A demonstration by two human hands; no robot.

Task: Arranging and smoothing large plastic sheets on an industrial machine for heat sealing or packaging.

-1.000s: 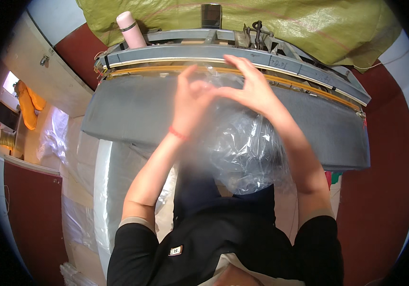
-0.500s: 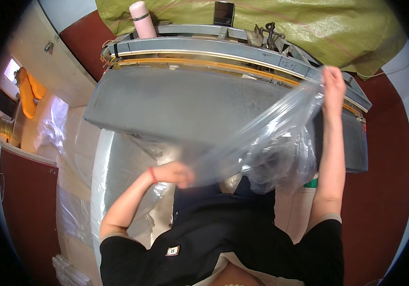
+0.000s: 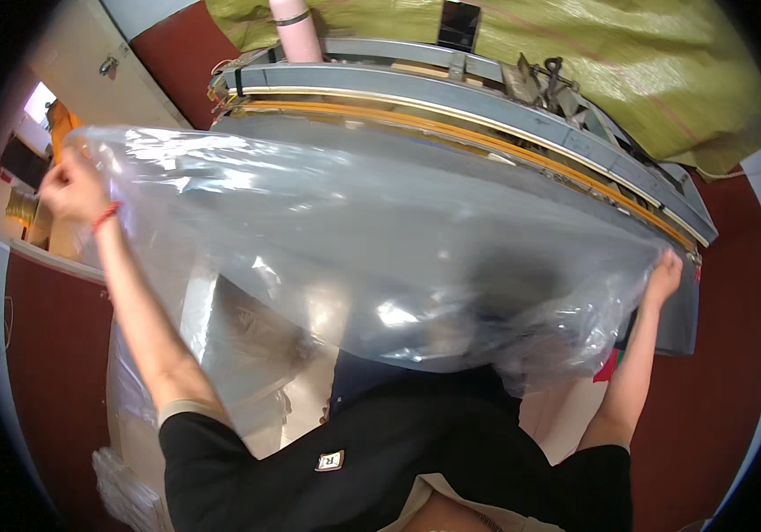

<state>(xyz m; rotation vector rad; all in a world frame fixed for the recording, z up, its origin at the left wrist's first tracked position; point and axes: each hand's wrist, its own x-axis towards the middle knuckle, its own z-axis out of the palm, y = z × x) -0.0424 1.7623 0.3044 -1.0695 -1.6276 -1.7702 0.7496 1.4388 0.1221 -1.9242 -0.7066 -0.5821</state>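
A large clear plastic bag is stretched wide in front of me, over a grey machine table. My left hand, with a red band at the wrist, grips the bag's upper left corner far out to the left. My right hand holds the bag's right edge near the table's right end. The sheet sags in the middle and bunches up at the lower right.
A long grey and orange sealing bar runs along the machine's far side. A pink bottle and a dark phone stand behind it before a yellow-green sack. More plastic lies at lower left.
My hands, close together on the crumpled bag a second ago, have pulled far apart. The left went out to the left, the right to the right, and the bag now hangs spread out.
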